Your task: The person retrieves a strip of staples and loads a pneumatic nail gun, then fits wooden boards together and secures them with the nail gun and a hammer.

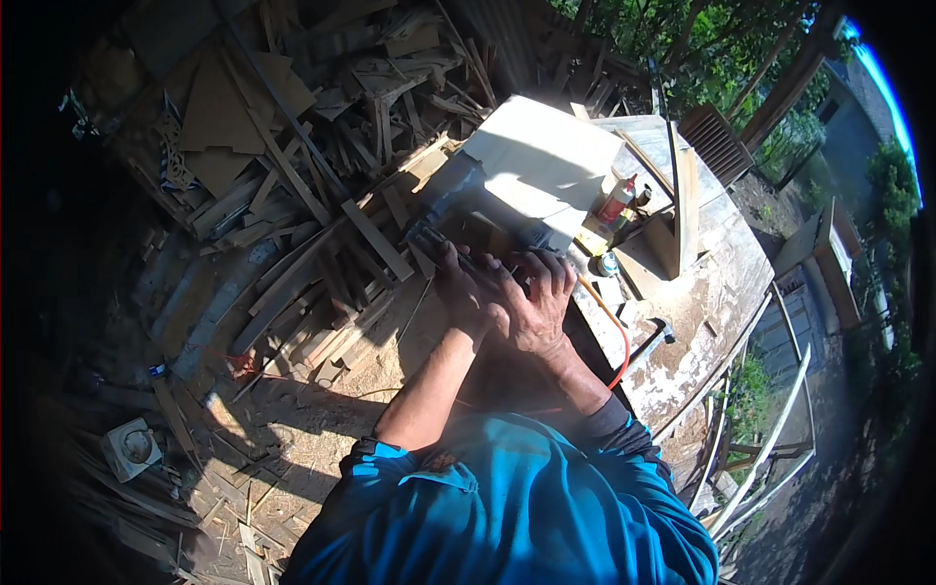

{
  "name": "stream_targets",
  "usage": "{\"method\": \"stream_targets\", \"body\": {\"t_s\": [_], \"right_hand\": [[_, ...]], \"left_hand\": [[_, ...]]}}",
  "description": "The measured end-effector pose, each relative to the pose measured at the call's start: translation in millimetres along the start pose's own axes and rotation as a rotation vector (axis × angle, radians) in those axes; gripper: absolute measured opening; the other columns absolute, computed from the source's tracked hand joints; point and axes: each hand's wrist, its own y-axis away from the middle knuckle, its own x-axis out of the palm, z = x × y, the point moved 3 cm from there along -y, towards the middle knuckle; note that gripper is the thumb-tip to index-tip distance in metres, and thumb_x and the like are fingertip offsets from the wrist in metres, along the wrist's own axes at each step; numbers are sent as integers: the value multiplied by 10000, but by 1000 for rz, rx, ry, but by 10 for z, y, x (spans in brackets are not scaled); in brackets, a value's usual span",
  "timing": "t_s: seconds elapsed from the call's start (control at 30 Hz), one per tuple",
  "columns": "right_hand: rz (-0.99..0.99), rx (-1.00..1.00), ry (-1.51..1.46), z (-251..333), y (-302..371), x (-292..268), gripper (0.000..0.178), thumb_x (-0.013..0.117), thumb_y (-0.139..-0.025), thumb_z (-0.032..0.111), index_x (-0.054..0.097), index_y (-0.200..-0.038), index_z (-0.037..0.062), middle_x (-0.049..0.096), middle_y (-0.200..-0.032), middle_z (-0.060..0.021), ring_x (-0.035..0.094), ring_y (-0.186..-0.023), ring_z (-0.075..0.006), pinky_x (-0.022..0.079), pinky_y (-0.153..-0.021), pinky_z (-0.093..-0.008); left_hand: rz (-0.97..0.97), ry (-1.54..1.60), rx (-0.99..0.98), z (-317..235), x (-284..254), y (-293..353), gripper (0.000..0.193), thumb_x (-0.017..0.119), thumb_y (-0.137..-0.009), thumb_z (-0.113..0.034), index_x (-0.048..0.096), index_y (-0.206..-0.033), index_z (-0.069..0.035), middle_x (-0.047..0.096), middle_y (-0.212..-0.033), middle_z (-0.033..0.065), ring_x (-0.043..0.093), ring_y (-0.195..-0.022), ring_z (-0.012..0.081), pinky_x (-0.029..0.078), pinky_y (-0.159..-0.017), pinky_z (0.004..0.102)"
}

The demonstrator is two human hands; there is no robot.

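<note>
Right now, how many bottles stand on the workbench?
1 clearly: a red-capped glue bottle right of the pale board, beyond both hands. A small round can sits nearer; clutter may hide more.

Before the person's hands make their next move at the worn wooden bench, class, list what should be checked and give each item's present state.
1. Left hand firmly on the dark power tool: ok, it rests on it.
2. Right hand steadying beside the left: ok.
3. Orange hose clear of both hands: ok, it curves away over the bench.
4. Pale wooden board lying flat: cannot tell.
5. Red-capped bottle upright, apart from the hands: ok.
6. Footing free of wood offcuts: not ok, scraps cover the ground.
</note>
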Motion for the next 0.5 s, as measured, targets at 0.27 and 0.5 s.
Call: {"method": "stream_targets", "body": {"t_s": [0.27, 0.5], "right_hand": [[44, -191, -316, 331, -219, 301, 414, 610, -673, 339, 650, -1007, 97, 603, -1116, -167, 525, -1163, -373, 360, -1041, -559], [-104, 328, -143, -103, 165, -286, 534, 720, -746, 284, 541, -1198, 62, 509, -1218, -187, 508, -1152, -393, 383, -1028, -496]], "left_hand": [[2, 238, -135, 169, -739, -281, 415, 484, -983, -458, 456, -1091, -58, 584, -892, 89, 617, -793, 196, 516, -745, 366], [81, -85, -182, 180, -429, -141, 422, 408, -1010, -458, 489, -1081, -50, 622, -771, 132, 632, -671, 225, 552, -659, 363]]}}
